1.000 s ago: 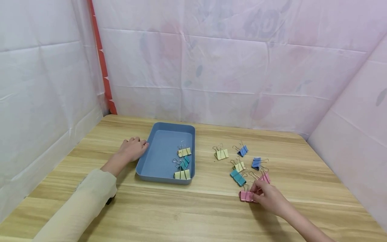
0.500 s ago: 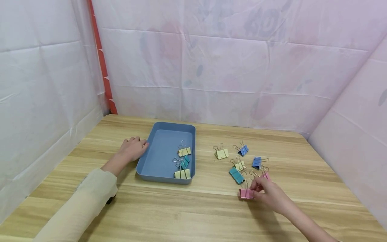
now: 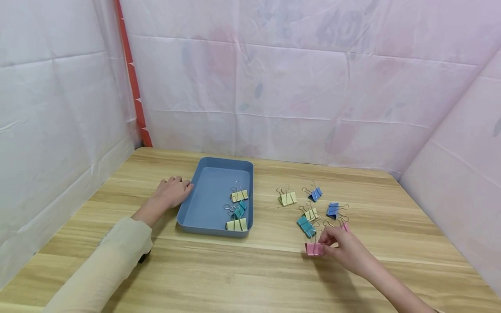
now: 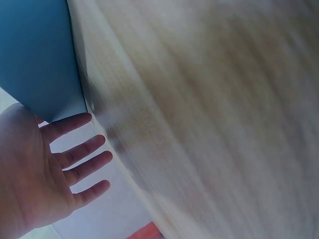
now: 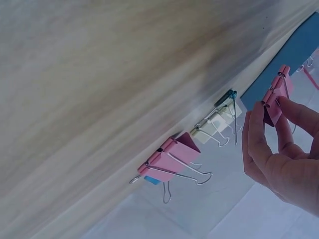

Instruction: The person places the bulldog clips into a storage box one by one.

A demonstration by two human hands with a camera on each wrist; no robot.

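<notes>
My right hand (image 3: 346,252) pinches a pink binder clip (image 3: 313,249) by one end between thumb and fingers. In the right wrist view the held clip (image 5: 277,94) shows off the tabletop. A second pink binder clip (image 3: 345,227) lies just behind the hand, partly covered by it. Left of that, a teal binder clip (image 3: 306,226) sits against a small yellow one (image 3: 311,214). My left hand (image 3: 172,192) rests at the left wall of a blue-grey tray (image 3: 214,231), its fingers extended in the left wrist view (image 4: 82,144). Inside the tray's right side are yellow and teal binder clips (image 3: 239,210).
Farther back on the wooden table (image 3: 235,278) are a yellow binder clip (image 3: 288,198) and two blue ones, one behind (image 3: 315,194) and one to the right (image 3: 333,210). Pale sheets (image 3: 293,87) hang round the table's back and sides. A dark object (image 3: 144,257) shows beneath the left sleeve.
My right hand has lifted the pink binder clip and moved it slightly left. The teal clip beside it has shifted a little. The left hand stays at the tray.
</notes>
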